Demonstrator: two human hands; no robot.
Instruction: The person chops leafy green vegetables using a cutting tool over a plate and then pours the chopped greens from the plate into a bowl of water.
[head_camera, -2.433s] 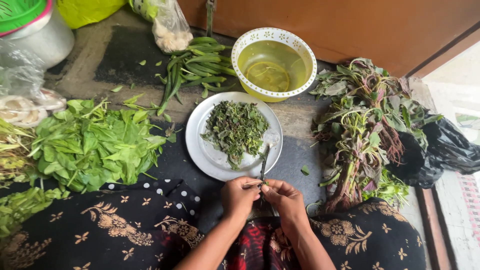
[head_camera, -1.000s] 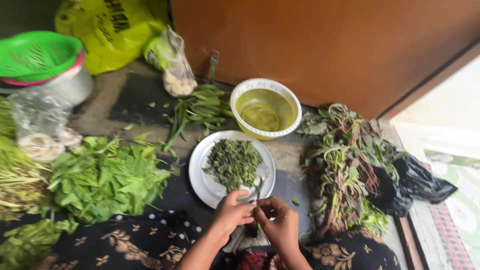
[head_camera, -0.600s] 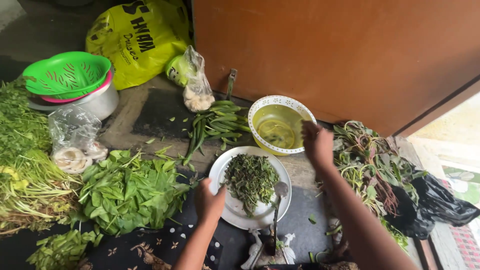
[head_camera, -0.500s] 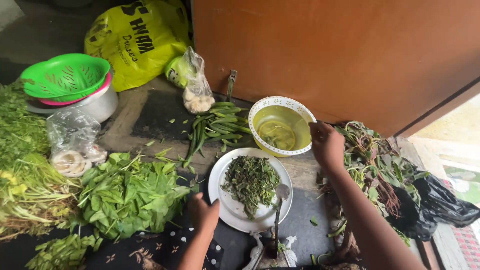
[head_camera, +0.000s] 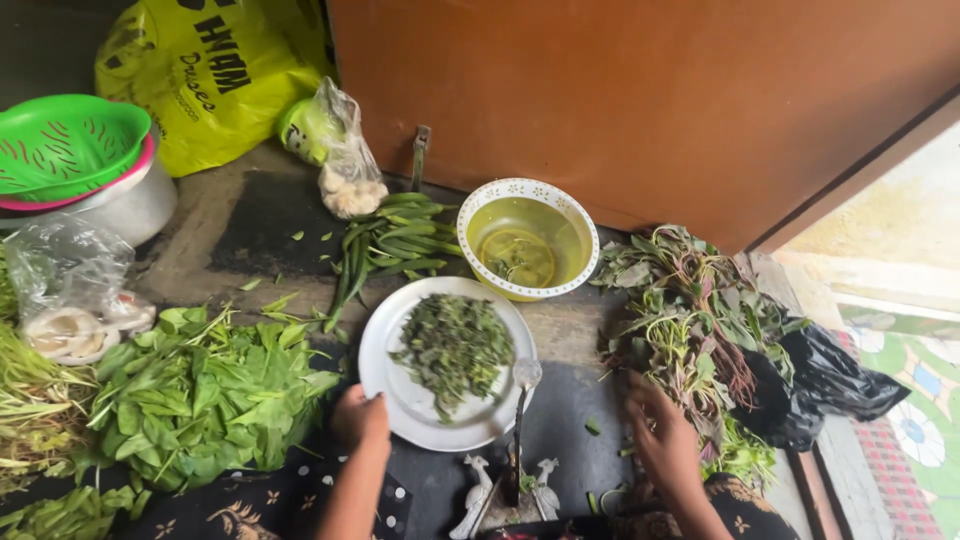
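On the floor before us, our left hand (head_camera: 362, 418) rests loosely curled against the near rim of the white plate (head_camera: 385, 365) of chopped greens (head_camera: 455, 347). Our right hand (head_camera: 660, 435), fingers spread, touches the red-stemmed leaf bunch (head_camera: 690, 330); between them stands an upright blade (head_camera: 518, 430).

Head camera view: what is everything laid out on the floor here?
White plate: one, centre, holds chopped greens.
Bowl: one, white rim, yellowish liquid, behind plate.
Green pods: one pile, left of bowl.
Broad leaves: one green heap, left.
Stemmed greens: one bunch, green and reddish, right.
Black bag: one, far right.
Yellow bag: one, back left.
Green basket: one, on metal pot.
Upright blade: one, bottom centre.
Left hand: at plate rim.
Right hand: on stemmed greens.
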